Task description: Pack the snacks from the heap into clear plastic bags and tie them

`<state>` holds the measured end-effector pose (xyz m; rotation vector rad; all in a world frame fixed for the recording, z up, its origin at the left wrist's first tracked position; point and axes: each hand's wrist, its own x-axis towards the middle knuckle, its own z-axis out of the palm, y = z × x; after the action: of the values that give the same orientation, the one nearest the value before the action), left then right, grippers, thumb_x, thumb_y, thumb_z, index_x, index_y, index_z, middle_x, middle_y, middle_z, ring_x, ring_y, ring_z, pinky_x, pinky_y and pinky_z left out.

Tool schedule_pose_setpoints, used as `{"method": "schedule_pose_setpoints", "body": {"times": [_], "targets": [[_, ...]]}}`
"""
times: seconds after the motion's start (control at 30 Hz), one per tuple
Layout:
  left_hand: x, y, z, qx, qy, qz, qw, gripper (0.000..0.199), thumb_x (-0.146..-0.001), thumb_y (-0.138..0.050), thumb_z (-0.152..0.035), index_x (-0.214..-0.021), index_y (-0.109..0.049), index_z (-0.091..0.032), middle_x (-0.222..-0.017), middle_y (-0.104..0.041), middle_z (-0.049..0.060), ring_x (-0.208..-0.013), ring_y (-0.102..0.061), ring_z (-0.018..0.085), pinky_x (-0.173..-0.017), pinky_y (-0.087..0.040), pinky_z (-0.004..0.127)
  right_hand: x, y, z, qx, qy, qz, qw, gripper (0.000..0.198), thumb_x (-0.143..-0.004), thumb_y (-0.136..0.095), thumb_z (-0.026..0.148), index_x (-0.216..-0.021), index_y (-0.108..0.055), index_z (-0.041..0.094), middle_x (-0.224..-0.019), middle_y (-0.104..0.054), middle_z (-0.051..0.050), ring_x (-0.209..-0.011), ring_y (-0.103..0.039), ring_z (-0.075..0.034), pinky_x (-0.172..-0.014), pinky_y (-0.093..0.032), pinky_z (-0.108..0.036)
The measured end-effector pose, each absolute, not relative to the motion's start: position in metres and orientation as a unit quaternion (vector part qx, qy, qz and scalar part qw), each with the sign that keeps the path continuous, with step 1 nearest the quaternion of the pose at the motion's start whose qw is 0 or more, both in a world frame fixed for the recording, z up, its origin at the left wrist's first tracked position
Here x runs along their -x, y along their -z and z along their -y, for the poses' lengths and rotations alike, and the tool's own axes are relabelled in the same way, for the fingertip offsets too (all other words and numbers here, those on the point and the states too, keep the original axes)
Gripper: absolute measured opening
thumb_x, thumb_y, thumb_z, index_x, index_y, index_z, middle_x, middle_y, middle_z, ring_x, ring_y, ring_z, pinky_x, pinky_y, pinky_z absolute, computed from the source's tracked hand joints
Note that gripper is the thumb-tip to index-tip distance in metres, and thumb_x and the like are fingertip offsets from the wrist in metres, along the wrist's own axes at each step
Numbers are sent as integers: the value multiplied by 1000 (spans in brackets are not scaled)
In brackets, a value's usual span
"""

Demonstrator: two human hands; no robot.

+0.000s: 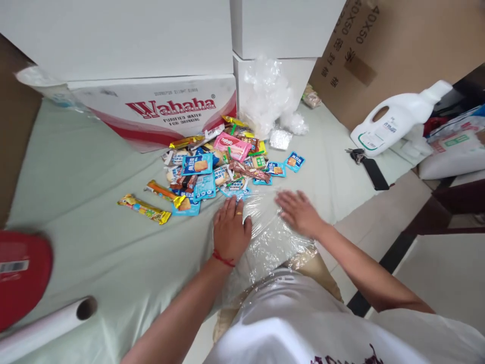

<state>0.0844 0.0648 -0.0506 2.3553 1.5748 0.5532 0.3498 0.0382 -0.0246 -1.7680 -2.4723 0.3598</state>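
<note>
Clear film, thin and glossy, spread out on green cloth, creased all over, wrinkles catching light, near end rumpled at cloth's edge. Just beyond far end: snacks, loose heap, bright wrappers pointing every which way. Pink packet lies high in heap, blue sachets dot front and right, yellow stick slants at left fringe.

Snack packets lie between the carton and plastic film
</note>
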Motion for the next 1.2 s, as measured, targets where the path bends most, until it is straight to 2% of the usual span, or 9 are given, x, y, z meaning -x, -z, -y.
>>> {"method": "schedule_pose_setpoints", "body": {"times": [0.1,0.2,0.33,0.47,0.6,0.73,0.9,1.03,1.2], "targets": [[-86,48,-64,-810,-180,-545,119,52,-100,-46,-31,-145,-55,-9,-160,-46,22,-151,-42,38,-120,-36,58,-400,21,-52,735,-56,668,106,50,-107,-38,39,-140,-61,9,-148,-58,-23,-143,-46,-38,-119,-28,-61],[-87,48,-64,-808,-181,-550,112,51,-101,-45,-31,-145,-56,-9,-160,-48,20,-150,-43,36,-121,-36,55,-406,23,-69,759,-68,628,156,47,-106,-35,38,-122,-71,13,-123,-72,-20,-121,-61,-32,-112,-41,-50],[-85,48,-64,-803,-199,-551,109,50,-102,-45,-33,-143,-59,-9,-158,-50,20,-149,-45,35,-120,-38,54,-366,34,-90,719,-108,652,212,35,-92,-63,47,-113,-73,20,-127,-68,-15,-129,-52,-33,-113,-39,-49],[-84,49,-64,-795,-219,-554,118,48,-101,-48,-33,-140,-61,-9,-154,-55,20,-145,-48,35,-119,-39,53,-339,26,-103,647,-273,636,320,30,-80,-75,49,-84,-64,22,-111,-71,-10,-118,-59,-30,-110,-41,-50],[-84,49,-63,-784,-233,-561,128,46,-101,-49,-33,-139,-62,-12,-153,-56,18,-145,-50,34,-119,-40,52,-332,2,-102,592,-510,472,409,46,-75,-81,57,-88,-53,23,-99,-72,-4,-82,-67,-18,-77,-54,-35],[-84,49,-63,-779,-236,-565,137,47,-101,-50,-34,-140,-61,-12,-153,-56,18,-145,-49,34,-118,-41,53,-328,-10,-100,586,-618,385,355,64,-61,-95,49,-109,-63,23,-79,-65,5,-54,-49,-8,-49,-36,-20],[-85,50,-63,-775,-244,-566,137,47,-102,-48,-34,-142,-60,-13,-153,-57,17,-145,-49,32,-119,-40,51,-343,-4,-105,620,-602,345,365,53,-54,-97,50,-80,-63,18,-62,-49,8,-47,-30,-4,-43,-16,-21],[-83,49,-63,-774,-247,-566,140,48,-103,-46,-35,-143,-59,-12,-154,-56,14,-145,-50,31,-118,-41,50,-370,-1,-110,665,-538,360,373,55,-52,-94,55,-76,-59,20,-57,-38,11,-48,-24,-5,-45,-17,-22],[-77,46,-70,-778,-240,-562,148,46,-105,-43,-35,-141,-61,-14,-149,-62,12,-141,-55,29,-116,-43,49,-382,-2,-123,719,-423,394,385,52,-55,-89,59,-74,-58,22,-56,-39,9,-49,-26,-8,-47,-21,-25]]}}
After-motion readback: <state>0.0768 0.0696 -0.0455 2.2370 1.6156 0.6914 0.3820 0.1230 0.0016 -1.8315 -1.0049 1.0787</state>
